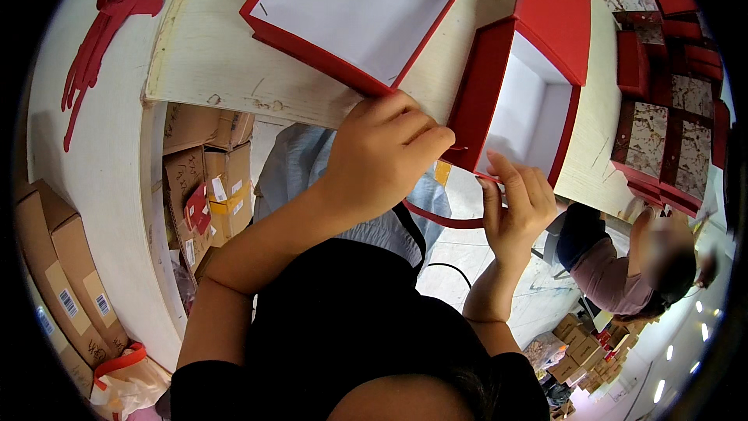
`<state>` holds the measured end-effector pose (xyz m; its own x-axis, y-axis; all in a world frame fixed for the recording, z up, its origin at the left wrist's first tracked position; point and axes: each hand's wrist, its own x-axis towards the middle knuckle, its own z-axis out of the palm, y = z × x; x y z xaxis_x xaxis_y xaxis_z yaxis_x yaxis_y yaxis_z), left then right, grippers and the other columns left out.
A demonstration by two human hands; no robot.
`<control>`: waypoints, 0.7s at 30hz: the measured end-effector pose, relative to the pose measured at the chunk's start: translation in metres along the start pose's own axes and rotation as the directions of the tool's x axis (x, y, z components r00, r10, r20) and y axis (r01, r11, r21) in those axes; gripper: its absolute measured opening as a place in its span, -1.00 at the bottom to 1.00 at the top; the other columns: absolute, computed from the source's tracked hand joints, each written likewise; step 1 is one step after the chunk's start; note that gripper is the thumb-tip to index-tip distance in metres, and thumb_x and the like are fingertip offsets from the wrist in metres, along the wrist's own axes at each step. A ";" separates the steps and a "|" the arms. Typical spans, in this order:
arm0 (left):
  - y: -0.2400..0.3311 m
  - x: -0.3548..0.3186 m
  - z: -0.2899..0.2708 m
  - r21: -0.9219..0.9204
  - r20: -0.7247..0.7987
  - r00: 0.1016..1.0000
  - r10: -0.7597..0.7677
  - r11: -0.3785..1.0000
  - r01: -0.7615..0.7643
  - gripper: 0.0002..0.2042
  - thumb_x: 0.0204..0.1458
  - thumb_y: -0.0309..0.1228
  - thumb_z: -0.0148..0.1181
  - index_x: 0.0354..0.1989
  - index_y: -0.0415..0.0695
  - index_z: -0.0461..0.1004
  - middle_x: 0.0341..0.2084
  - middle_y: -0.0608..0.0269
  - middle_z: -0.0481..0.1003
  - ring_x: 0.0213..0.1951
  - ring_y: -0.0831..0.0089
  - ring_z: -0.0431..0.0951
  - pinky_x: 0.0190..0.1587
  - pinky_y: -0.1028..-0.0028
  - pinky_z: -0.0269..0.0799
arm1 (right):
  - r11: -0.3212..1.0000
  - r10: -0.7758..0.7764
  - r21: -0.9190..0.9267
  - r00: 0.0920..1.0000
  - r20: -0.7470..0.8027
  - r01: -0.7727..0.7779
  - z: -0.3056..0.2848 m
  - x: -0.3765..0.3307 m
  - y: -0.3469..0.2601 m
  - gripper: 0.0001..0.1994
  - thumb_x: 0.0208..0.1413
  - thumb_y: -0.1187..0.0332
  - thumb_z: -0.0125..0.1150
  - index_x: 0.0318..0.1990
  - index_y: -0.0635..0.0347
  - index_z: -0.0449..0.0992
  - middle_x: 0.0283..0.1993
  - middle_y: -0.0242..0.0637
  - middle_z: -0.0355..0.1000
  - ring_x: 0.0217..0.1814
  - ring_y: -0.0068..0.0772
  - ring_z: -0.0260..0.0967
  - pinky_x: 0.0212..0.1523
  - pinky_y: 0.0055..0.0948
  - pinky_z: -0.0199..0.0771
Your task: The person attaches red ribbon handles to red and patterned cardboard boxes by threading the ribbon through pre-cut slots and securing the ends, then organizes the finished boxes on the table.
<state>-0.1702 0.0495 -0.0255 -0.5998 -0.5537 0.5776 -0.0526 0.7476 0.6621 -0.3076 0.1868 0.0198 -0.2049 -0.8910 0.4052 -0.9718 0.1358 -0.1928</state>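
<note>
At centre frame my left hand (382, 152) curls narrow on the corner of the red cardboard box with white lining (522, 101), standing on edge, empty; my right hand (514, 206) pinches its thin red ribbon (440, 218); another open red-and-white box (354, 8) lies empty at top.

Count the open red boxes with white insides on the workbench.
2. One open red box with white lining lies flat at the bench's top centre; the second open red box is tilted at the bench edge, held by both hands. Closed boxes stacked at right may hide others.

Pale wooden tabletop (226, 54), two open red white-lined boxes (358, 8) (522, 101), red ribbon bundle (117, 0), stacked patterned boxes (662, 132)
</note>
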 end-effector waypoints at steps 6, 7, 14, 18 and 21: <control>0.011 0.014 -0.009 0.122 0.174 0.979 0.104 0.984 -0.127 -0.85 -0.28 -0.50 0.14 -0.46 -0.19 0.48 -0.52 0.27 0.45 -0.40 0.35 0.44 -0.36 0.42 0.40 | 1.000 -0.005 -0.007 1.000 0.025 0.005 -0.003 0.004 -0.002 -0.72 -0.31 0.40 0.36 -0.32 0.19 0.57 -0.51 -0.33 0.40 -0.56 -0.37 0.29 -0.58 -0.45 0.24; 0.012 0.016 -0.009 0.134 0.189 0.972 0.138 0.977 -0.165 -0.85 -0.28 -0.49 0.13 -0.45 -0.19 0.48 -0.52 0.26 0.45 -0.40 0.35 0.44 -0.36 0.43 0.40 | 1.000 -0.017 0.005 0.999 0.030 0.017 -0.003 0.004 -0.001 -0.73 -0.31 0.40 0.36 -0.33 0.19 0.57 -0.51 -0.34 0.40 -0.56 -0.37 0.29 -0.57 -0.45 0.24; -0.004 0.023 -0.011 -0.157 0.325 0.943 0.067 0.988 -0.016 -0.85 -0.20 -0.61 0.17 -0.39 -0.22 0.45 -0.50 0.16 0.45 -0.39 0.25 0.47 -0.33 0.39 0.41 | 0.999 -0.045 0.016 0.995 0.092 0.044 -0.009 0.008 0.000 -0.78 -0.25 0.41 0.34 -0.35 0.19 0.54 -0.51 -0.36 0.39 -0.53 -0.36 0.31 -0.55 -0.44 0.27; 0.001 0.026 -0.015 -0.240 0.422 0.900 -0.105 0.945 0.223 -0.85 -0.10 -0.60 0.19 -0.33 -0.19 0.42 -0.44 0.14 0.46 -0.37 0.20 0.50 -0.33 0.37 0.41 | 0.940 0.040 0.309 0.946 0.323 -0.146 -0.031 0.019 0.009 -0.82 -0.03 0.45 0.20 -0.24 0.26 0.52 -0.40 -0.18 0.45 -0.39 -0.16 0.40 -0.36 -0.33 0.40; 0.000 0.031 -0.013 -0.204 0.471 0.881 -0.040 0.967 0.153 -0.83 -0.09 -0.60 0.18 -0.31 -0.19 0.38 -0.44 0.12 0.46 -0.37 0.18 0.50 -0.34 0.35 0.41 | 0.748 0.090 0.517 0.835 0.543 -0.417 -0.034 0.038 0.015 -0.80 0.09 0.51 0.04 -0.14 0.33 0.49 -0.31 -0.05 0.48 -0.26 -0.04 0.46 -0.21 -0.26 0.44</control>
<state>-0.1781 0.0277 -0.0012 -0.9024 -0.3452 0.2577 0.0204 0.5632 0.8260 -0.3338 0.1698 0.0632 -0.1948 -0.9670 -0.1643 -0.5810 0.2487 -0.7750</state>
